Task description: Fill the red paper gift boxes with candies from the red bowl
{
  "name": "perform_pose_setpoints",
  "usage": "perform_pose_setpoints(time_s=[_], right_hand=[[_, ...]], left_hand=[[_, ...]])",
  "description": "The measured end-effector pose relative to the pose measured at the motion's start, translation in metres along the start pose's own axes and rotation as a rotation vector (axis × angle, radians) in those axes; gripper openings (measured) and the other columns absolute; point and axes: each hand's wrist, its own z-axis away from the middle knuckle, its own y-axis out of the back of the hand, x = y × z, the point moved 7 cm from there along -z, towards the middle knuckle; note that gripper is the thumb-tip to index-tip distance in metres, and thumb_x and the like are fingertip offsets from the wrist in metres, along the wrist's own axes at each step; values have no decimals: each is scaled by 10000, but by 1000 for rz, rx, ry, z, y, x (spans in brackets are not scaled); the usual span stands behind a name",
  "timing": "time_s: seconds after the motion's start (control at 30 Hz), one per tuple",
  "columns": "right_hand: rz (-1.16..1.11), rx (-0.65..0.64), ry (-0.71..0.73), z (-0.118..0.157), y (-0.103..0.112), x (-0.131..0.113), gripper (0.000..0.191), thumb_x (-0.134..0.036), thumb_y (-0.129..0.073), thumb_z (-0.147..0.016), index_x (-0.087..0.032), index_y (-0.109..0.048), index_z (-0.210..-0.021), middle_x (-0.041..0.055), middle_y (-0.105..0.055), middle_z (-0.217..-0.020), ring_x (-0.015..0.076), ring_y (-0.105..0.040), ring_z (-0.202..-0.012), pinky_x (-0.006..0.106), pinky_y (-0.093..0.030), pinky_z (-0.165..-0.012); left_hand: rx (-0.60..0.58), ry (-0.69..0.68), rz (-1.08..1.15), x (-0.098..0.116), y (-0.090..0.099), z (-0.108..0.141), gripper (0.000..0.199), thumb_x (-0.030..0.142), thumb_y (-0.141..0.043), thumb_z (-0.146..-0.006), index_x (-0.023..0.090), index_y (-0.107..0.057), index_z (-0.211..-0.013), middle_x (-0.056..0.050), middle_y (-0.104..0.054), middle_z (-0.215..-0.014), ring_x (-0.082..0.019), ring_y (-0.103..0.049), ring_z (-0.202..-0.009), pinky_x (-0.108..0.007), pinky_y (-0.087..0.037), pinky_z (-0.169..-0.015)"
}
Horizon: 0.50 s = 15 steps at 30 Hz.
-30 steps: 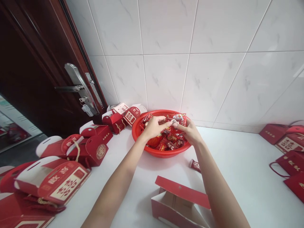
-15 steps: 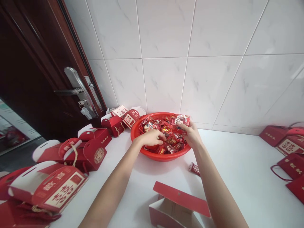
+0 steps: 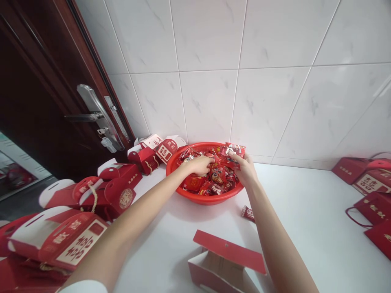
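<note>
A round red plastic basket full of red-wrapped candies stands against the tiled wall. My left hand is in the basket over the candies, its fingers closed near a red wrapper; what they hold, if anything, is too small to tell. At the basket's right rim, my right hand grips red candy packets between thumb and fingers. An open red box with a white inside stands in front, near the bottom edge. One small wrapped candy lies on the white table beside my right forearm.
Several red gift boxes with rope handles line the left side of the white table. More red boxes and a red bag sit at the right edge. A dark door with keys in its lock is at the left.
My left hand has moved deeper into the basket, away from me, and the candies there have shifted. My right hand still holds its packets at the rim. The view has shifted slightly.
</note>
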Motion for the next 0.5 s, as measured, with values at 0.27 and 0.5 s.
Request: perform_pose_setpoints(time_s=[0.27, 0.5], right_hand=[[-17, 63, 16, -1, 4, 0, 297, -265, -883, -568, -189, -708, -797, 18, -765, -771, 208, -729, -729, 306, -620, -644], [-1, 43, 13, -1, 3, 0, 296, -271, -881, -594, -193, -698, -813, 24, -768, -796, 222, -737, -745, 322, -618, -651]], left_hand=[[-112, 62, -10, -18, -4, -8, 380, 100, -633, -716, 183, -754, -1067, -84, -761, -1100, -234, -693, -974, -243, -497, -774], [-177, 134, 11, -15, -7, -6, 504, 53, -627, -653, 175, -747, -1128, -87, -771, -1036, -209, -698, -817, -232, -482, -636]])
